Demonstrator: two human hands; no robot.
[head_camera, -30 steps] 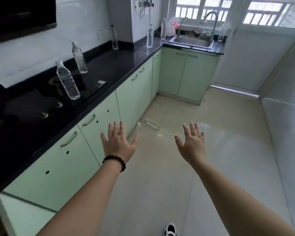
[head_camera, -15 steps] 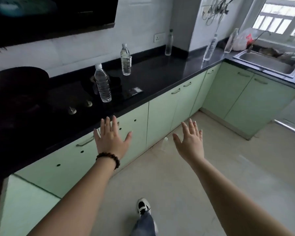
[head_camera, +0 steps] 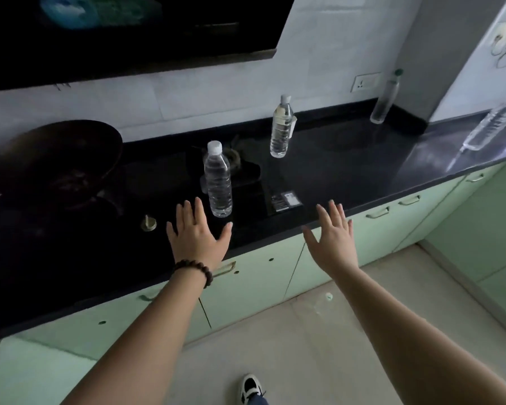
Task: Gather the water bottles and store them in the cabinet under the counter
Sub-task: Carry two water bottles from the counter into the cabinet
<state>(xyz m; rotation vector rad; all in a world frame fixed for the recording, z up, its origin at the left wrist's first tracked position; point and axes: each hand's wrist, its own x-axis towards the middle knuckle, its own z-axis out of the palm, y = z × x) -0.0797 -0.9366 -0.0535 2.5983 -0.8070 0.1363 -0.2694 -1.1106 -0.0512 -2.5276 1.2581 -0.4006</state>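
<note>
Water bottles all stand on the dark surface [head_camera: 348, 171], none gathered yet: the person's left hand [head_camera: 197, 238] and right hand [head_camera: 332, 238] are both flat with fingers spread and hold nothing, the left one just in front of the nearest bottle [head_camera: 218, 179]. Further out stand a second bottle [head_camera: 281, 127], a third bottle [head_camera: 384, 99] by the wall and a fourth bottle [head_camera: 490, 125] at the right. I judge the task hardly begun, since the green cabinet doors [head_camera: 254, 285] under the surface are closed.

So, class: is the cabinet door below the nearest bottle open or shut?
Shut: the cabinet door lies flush with its neighbours beneath the nearest bottle.
</note>
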